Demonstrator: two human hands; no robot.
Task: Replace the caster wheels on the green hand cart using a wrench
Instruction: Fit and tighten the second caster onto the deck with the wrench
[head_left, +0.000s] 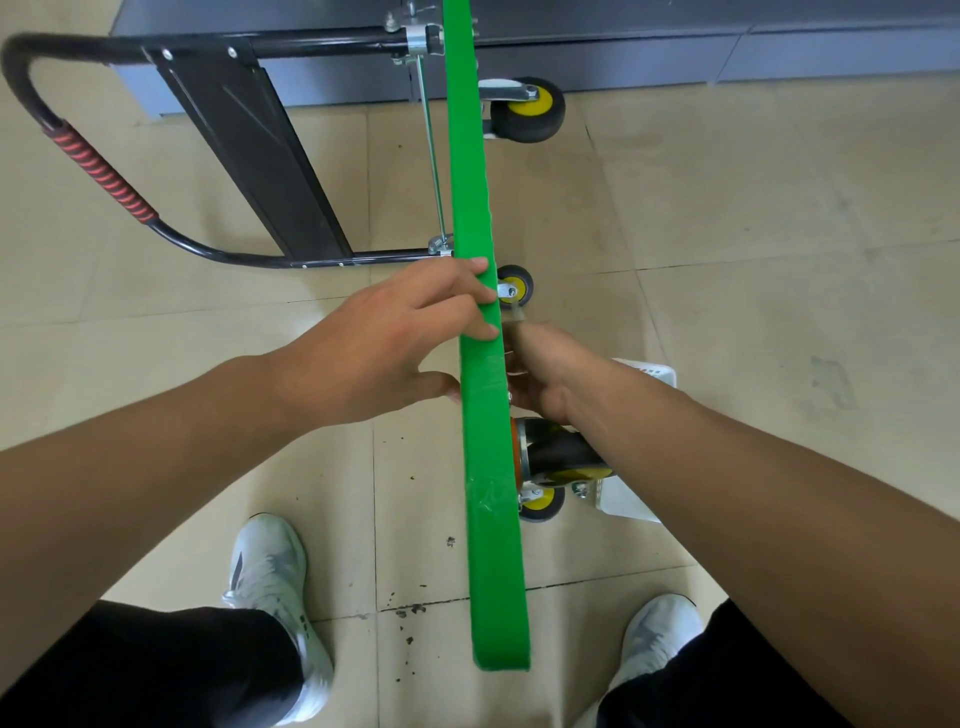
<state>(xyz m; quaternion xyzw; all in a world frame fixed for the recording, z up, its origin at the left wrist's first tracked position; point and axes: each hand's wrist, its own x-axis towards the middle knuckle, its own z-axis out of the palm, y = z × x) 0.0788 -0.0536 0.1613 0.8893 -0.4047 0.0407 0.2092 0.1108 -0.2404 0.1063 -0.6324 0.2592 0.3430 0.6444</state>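
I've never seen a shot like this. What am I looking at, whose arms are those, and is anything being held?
This is a single picture from a camera worn on a person's head, looking down. The two arms are that person's own, and there is no machine.

The green deck belongs to a hand cart stood on its edge on the tiled floor. Its black handle sticks out to the left and its caster wheels face right.

The left hand grips the deck's top edge, fingers over it, steadying it. The right hand reaches round to the wheel side. Its fingers are hidden and blurred, so I can't tell whether it holds a tool.

A white basket sits on the floor behind that arm. The person's white shoes show at the bottom.
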